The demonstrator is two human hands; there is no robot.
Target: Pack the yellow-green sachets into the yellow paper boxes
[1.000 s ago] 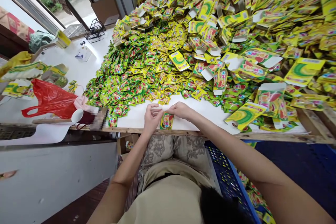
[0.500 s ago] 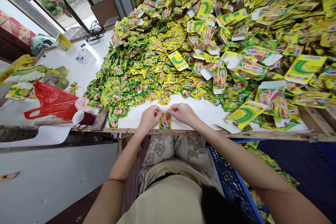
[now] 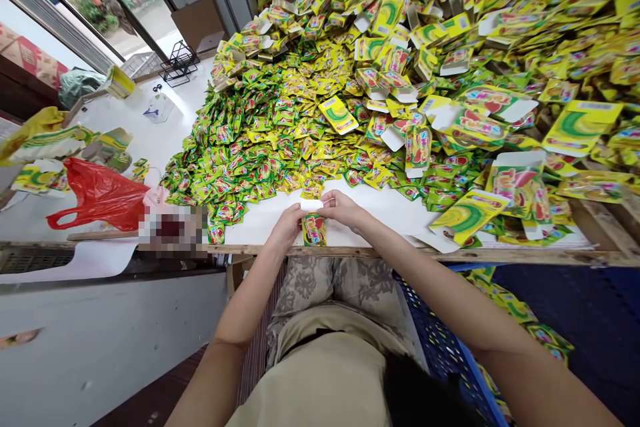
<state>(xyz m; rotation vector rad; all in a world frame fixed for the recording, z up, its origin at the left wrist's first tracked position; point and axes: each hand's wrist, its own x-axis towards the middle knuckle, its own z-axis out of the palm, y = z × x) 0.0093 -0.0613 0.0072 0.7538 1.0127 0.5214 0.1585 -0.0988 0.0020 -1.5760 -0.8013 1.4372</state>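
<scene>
A small green and yellow candy box (image 3: 314,231) lies at the table's front edge between my hands, its white flap (image 3: 311,205) showing at the far end. My left hand (image 3: 287,225) is closed on the box's left side near that flap. From the right, my right hand (image 3: 342,209) pinches the flap end with bent fingers. Just beyond my hands, small green and yellow candy packets (image 3: 260,147) form a wide heap. Whether the box has anything inside is hidden.
Flat and open printed boxes (image 3: 470,213) pile up at the right. A red plastic bag (image 3: 103,197) and a black wire rack (image 3: 180,63) are at the left. Below the table on the right stands a blue crate (image 3: 430,333) with filled boxes or packets nearby. A wooden strip edges the table.
The white flap has come into view at the box's far end. My left hand has shifted slightly down beside the box, and my right fingers have lifted a little.
</scene>
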